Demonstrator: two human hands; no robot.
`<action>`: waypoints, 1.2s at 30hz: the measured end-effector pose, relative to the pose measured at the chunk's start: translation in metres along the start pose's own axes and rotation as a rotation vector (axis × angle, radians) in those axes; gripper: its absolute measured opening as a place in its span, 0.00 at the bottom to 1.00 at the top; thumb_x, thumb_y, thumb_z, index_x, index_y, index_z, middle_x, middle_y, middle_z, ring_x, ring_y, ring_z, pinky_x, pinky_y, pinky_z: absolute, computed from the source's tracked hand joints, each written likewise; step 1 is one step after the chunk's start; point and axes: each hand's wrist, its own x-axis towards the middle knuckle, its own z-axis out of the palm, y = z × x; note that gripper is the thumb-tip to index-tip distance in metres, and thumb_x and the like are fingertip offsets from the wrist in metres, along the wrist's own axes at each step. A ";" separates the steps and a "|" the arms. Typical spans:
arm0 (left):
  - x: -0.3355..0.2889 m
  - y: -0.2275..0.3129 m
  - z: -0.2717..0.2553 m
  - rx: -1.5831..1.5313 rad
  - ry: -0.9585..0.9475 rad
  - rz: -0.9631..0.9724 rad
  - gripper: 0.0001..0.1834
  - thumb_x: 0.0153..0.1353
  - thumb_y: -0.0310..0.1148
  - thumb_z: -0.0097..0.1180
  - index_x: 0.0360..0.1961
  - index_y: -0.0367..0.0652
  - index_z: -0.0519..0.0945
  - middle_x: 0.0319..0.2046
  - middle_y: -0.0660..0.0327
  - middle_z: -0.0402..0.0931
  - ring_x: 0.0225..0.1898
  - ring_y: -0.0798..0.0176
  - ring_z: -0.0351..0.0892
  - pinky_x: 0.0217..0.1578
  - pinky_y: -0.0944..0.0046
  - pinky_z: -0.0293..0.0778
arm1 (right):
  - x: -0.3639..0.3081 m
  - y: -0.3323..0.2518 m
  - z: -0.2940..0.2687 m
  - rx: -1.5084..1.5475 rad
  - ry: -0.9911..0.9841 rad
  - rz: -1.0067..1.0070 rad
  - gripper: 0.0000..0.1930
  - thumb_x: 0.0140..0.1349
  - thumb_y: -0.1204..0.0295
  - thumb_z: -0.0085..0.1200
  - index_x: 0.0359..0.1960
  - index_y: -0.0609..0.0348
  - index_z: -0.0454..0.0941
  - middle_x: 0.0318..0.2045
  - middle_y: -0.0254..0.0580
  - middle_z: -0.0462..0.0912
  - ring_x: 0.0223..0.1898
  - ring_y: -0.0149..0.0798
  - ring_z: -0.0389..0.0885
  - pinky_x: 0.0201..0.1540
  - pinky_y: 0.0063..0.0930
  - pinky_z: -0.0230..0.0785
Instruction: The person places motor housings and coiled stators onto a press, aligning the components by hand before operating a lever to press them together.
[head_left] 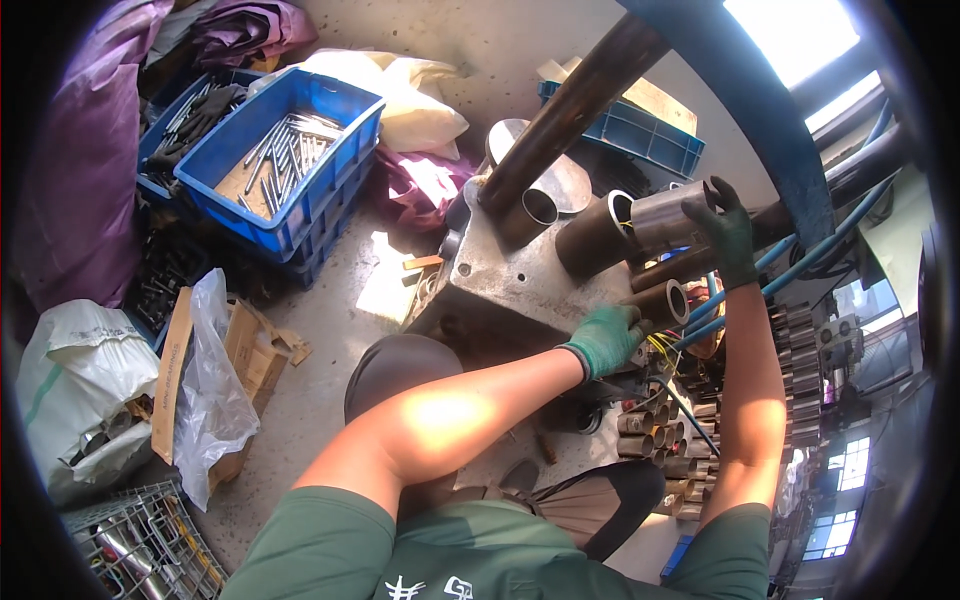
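Observation:
My right hand (728,235), in a dark green glove, grips the outer end of a shiny metal cylinder (665,217). The cylinder's other end is against the mouth of a wide dark tube (592,240) on a heavy metal block (505,265). Lower down, my left hand (608,342), in a lighter green glove, has its fingers closed against a shorter metal tube (655,304) with an open end. Part of that grip is hidden behind the glove. Another short open tube (530,215) stands on the block beside a long dark bar (575,100).
Blue crates (280,235) with metal pins stand at the left. A white sack (80,370), cardboard (245,355) and a wire basket (150,540) lie nearer. Blue hoses (790,272) run behind my right arm. Stacked metal tubes (655,430) are at the lower right.

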 end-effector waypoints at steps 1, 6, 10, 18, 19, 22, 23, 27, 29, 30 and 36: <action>-0.003 0.003 -0.002 0.050 -0.060 0.011 0.22 0.73 0.46 0.55 0.48 0.35 0.84 0.46 0.38 0.84 0.50 0.35 0.84 0.55 0.43 0.76 | 0.005 -0.007 0.007 -0.082 -0.026 0.054 0.49 0.53 0.62 0.83 0.72 0.68 0.67 0.59 0.51 0.79 0.58 0.42 0.82 0.58 0.33 0.80; -0.014 0.002 0.010 0.390 -0.184 0.184 0.20 0.69 0.44 0.58 0.47 0.36 0.84 0.47 0.41 0.83 0.51 0.37 0.84 0.54 0.44 0.78 | 0.033 -0.009 0.020 -0.376 -0.103 0.042 0.49 0.52 0.55 0.81 0.70 0.70 0.71 0.58 0.52 0.84 0.57 0.42 0.85 0.57 0.32 0.81; -0.016 -0.005 0.016 0.594 -0.320 0.219 0.19 0.61 0.38 0.63 0.49 0.38 0.85 0.48 0.46 0.85 0.51 0.43 0.86 0.53 0.46 0.82 | 0.042 -0.012 0.031 -0.507 -0.108 0.000 0.46 0.54 0.50 0.78 0.68 0.69 0.74 0.57 0.54 0.85 0.57 0.43 0.86 0.60 0.34 0.80; -0.017 -0.001 0.007 0.684 -0.511 0.156 0.17 0.60 0.34 0.61 0.48 0.41 0.88 0.46 0.45 0.87 0.49 0.42 0.87 0.51 0.47 0.82 | 0.038 -0.014 0.032 -0.766 -0.135 -0.059 0.50 0.58 0.38 0.69 0.70 0.67 0.72 0.58 0.57 0.83 0.59 0.50 0.85 0.62 0.40 0.80; -0.015 -0.004 0.007 0.680 -0.502 0.154 0.17 0.59 0.34 0.62 0.48 0.41 0.88 0.46 0.45 0.87 0.50 0.42 0.87 0.51 0.46 0.82 | 0.030 -0.014 0.031 -0.595 -0.140 -0.019 0.52 0.58 0.36 0.69 0.71 0.67 0.70 0.58 0.58 0.83 0.61 0.51 0.84 0.64 0.41 0.78; -0.010 -0.004 0.012 0.627 -0.446 0.194 0.15 0.59 0.34 0.62 0.46 0.41 0.88 0.46 0.45 0.87 0.51 0.41 0.87 0.51 0.46 0.82 | 0.007 -0.014 -0.008 -0.584 -0.124 -0.061 0.49 0.59 0.39 0.71 0.72 0.64 0.69 0.57 0.58 0.83 0.60 0.56 0.83 0.63 0.44 0.77; -0.013 -0.004 0.009 0.623 -0.392 0.182 0.14 0.59 0.33 0.61 0.44 0.41 0.88 0.45 0.45 0.86 0.50 0.41 0.87 0.51 0.46 0.82 | -0.016 -0.023 -0.015 -0.723 -0.154 -0.248 0.44 0.61 0.44 0.71 0.69 0.63 0.71 0.56 0.58 0.84 0.58 0.57 0.83 0.62 0.45 0.77; -0.004 -0.023 0.015 0.644 -0.245 0.261 0.11 0.61 0.33 0.61 0.42 0.41 0.88 0.43 0.46 0.86 0.49 0.40 0.86 0.51 0.44 0.82 | -0.111 -0.039 -0.069 -1.051 -0.431 -0.358 0.30 0.62 0.58 0.70 0.63 0.58 0.77 0.50 0.55 0.86 0.52 0.58 0.84 0.58 0.50 0.75; -0.001 -0.010 0.013 0.627 -0.218 0.244 0.10 0.61 0.34 0.62 0.41 0.42 0.87 0.44 0.47 0.85 0.49 0.41 0.85 0.51 0.45 0.81 | -0.163 -0.056 -0.102 -1.126 -0.591 -0.104 0.28 0.61 0.58 0.69 0.61 0.57 0.80 0.47 0.55 0.87 0.51 0.58 0.84 0.59 0.50 0.74; 0.004 -0.008 0.017 0.620 -0.198 0.249 0.10 0.61 0.34 0.62 0.41 0.42 0.87 0.45 0.47 0.84 0.50 0.41 0.84 0.52 0.45 0.80 | -0.187 -0.052 -0.126 -1.179 -0.653 0.014 0.27 0.61 0.57 0.68 0.59 0.57 0.82 0.46 0.54 0.87 0.51 0.58 0.84 0.59 0.49 0.74; 0.016 -0.017 0.037 0.483 0.000 0.205 0.27 0.57 0.30 0.71 0.59 0.42 0.80 0.55 0.46 0.80 0.58 0.41 0.80 0.60 0.49 0.77 | -0.324 -0.054 -0.209 -1.078 -0.444 0.336 0.25 0.60 0.54 0.65 0.50 0.62 0.86 0.43 0.57 0.86 0.49 0.60 0.84 0.56 0.49 0.76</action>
